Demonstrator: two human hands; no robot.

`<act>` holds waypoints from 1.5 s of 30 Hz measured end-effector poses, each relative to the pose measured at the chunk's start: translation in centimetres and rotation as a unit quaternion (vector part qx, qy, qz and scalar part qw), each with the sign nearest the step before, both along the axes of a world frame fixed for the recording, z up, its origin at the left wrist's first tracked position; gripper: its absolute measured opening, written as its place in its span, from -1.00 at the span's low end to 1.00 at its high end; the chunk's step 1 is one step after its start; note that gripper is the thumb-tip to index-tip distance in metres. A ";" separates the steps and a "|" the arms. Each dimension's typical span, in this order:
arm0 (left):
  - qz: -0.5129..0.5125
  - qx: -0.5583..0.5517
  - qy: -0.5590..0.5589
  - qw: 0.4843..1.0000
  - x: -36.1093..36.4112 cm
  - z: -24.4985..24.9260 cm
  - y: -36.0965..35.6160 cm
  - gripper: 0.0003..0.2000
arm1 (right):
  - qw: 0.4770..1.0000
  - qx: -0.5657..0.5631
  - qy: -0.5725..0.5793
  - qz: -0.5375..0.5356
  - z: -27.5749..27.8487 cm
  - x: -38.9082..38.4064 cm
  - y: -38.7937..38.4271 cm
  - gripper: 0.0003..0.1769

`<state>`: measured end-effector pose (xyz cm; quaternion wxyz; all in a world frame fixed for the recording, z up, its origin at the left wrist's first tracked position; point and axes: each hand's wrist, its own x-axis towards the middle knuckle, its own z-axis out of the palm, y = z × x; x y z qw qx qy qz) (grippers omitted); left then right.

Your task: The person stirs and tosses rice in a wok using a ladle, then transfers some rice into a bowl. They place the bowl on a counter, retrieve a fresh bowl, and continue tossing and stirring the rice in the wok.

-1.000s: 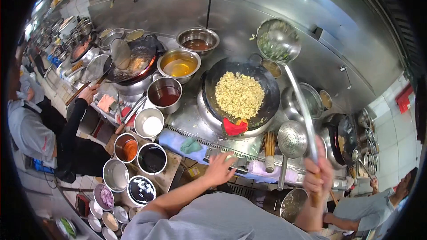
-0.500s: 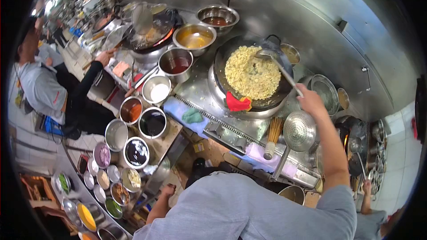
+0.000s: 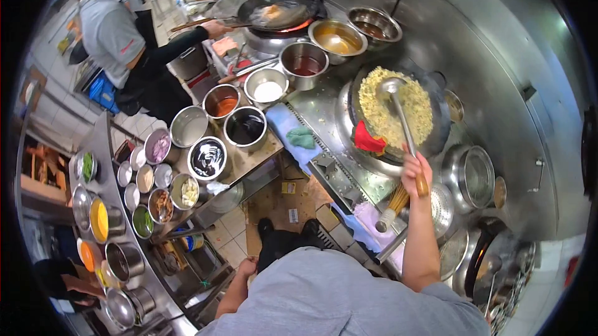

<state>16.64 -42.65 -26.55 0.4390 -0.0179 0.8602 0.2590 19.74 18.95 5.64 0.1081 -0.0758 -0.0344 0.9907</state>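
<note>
Fingers (image 3: 412, 163) of your right hand (image 3: 416, 174) clamp round the ladle (image 3: 402, 121) handle, its bowl resting in the rice (image 3: 377, 108) inside the wok (image 3: 440, 129). Your left hand (image 3: 246, 269) hangs low at your side, fingers too small to read. A second ago you held the ladle raised above the wok, and your left hand reached to the counter (image 3: 330, 171) edge.
</note>
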 end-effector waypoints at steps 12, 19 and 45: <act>0.087 0.120 0.125 0.981 0.8 1.0 -3.0 -0.64 | 0.750 0.481 -0.449 0.066 -8.0 4.0 -6.4 -0.76; 0.401 0.188 0.152 0.884 5.0 6.0 -9.1 -0.74 | 0.514 0.742 -0.430 0.000 -5.3 -6.9 3.0 -0.62; 0.872 0.367 0.263 0.190 27.9 20.6 -14.3 -0.47 | 0.349 0.831 0.305 0.307 0.8 -18.2 -42.5 -0.61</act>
